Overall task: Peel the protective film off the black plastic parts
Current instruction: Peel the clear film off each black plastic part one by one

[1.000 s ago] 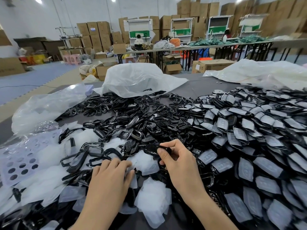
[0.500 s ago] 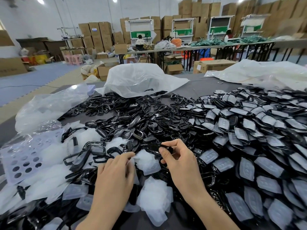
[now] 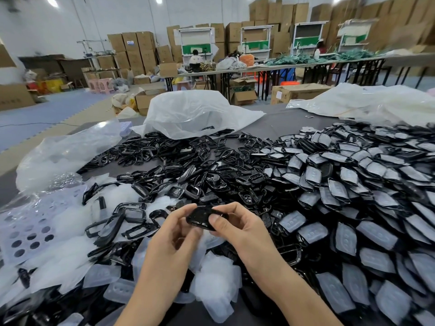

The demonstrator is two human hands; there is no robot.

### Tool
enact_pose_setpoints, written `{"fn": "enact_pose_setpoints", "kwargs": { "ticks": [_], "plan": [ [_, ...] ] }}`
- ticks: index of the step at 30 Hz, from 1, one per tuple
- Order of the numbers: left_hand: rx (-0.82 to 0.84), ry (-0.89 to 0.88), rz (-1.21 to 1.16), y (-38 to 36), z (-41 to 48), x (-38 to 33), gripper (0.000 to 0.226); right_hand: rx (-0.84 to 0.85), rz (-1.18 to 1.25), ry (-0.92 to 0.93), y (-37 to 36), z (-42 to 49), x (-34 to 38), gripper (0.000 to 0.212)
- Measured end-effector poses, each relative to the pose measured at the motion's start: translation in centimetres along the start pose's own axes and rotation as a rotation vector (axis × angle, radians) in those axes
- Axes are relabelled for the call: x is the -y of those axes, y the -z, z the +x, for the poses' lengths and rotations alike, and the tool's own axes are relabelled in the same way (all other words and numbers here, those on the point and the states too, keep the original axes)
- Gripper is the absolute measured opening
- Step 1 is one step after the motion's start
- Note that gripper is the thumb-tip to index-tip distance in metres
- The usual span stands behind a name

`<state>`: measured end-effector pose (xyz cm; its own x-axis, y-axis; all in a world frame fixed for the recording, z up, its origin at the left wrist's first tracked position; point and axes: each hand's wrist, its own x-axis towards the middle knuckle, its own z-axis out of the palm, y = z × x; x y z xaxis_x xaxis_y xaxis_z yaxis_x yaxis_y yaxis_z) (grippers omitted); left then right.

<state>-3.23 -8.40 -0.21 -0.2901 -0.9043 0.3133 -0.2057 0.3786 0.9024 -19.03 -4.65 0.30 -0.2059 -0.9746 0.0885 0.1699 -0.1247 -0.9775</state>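
Black part (image 3: 203, 218) is held over the scraps (image 3: 213, 276), R hand (image 3: 240, 231) pinching its right end, L hand (image 3: 175, 234) nipping the left edge; film hard to make out, so imo brace w/ R, pick a corner w/ L nail, peel low & slow.

Black part (image 3: 200, 217) edges hidden under left hand (image 3: 174, 238), right hand (image 3: 242, 229).

Both hands close together
Left hand (image 3: 173, 235) and right hand (image 3: 239, 229) — fingers (image 3: 235, 208) curled — pinch one black part (image 3: 200, 217) between them.
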Motion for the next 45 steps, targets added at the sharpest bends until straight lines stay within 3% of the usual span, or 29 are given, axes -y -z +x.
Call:
{"fn": "enact_pose_setpoints", "kwargs": {
  "ticks": [5, 10, 14, 20, 22, 25, 27, 31, 34, 38, 45],
  "plan": [
    [0.029, 0.018, 0.033, -0.1, 0.3, 0.8, 0.033, -0.078, 0.156, 0.012, -0.1, 0.5, -0.1, 0.007],
    [0.032, -0.193, 0.553, 0.1, -0.4, 1.3, 0.037, -0.182, 0.466, -0.009, 0.8, 1.1, 0.2, 0.011],
    [-0.056, -0.197, 0.416, -0.2, -0.2, 0.7, 0.041, -0.166, 0.513, -0.051, 0.6, 1.1, 0.3, 0.014],
    [-0.013, -0.167, 0.196, -0.2, -0.4, -0.4, 0.067, -0.006, 0.524, -0.133, -0.3, 0.6, 0.4, 0.018],
    [-0.035, -0.142, 0.127, -0.2, -0.4, -0.6, 0.057, 0.031, 0.528, -0.16, -0.5, 0.3, 0.5, 0.011],
    [-0.052, -0.142, 0.028, -0.2, -0.4, -0.7, 0.014, 0.098, 0.537, -0.172, -0.6, 0.0, 0.5, 0.01],
    [-0.059, -0.133, -0.02, -0.1, -0.4, -0.6, 0.005, 0.118, 0.539, -0.172, -0.6, 0.0, 0.5, 0.009],
    [-0.108, -0.061, -0.124, 0.1, -0.2, -0.6, 0.006, -0.065, 0.387, -0.122, 0.0, 0.6, 0.3, 0.02],
    [-0.111, -0.039, -0.119, 0.4, -0.1, -0.5, 0.011, -0.179, 0.315, -0.079, 0.6, 1.0, 0.0, 0.01],
    [-0.029, -0.095, 0.055, 0.5, -0.3, -0.5, 0.04, -0.159, 0.28, -0.08, 0.5, 1.0, -0.3, 0.01],
    [-0.015, -0.062, 0.03, -0.1, -0.7, -0.9, 0.025, -0.163, 0.263, -0.053, 0.5, 1.0, -0.4, 0.009]
  ]
}}
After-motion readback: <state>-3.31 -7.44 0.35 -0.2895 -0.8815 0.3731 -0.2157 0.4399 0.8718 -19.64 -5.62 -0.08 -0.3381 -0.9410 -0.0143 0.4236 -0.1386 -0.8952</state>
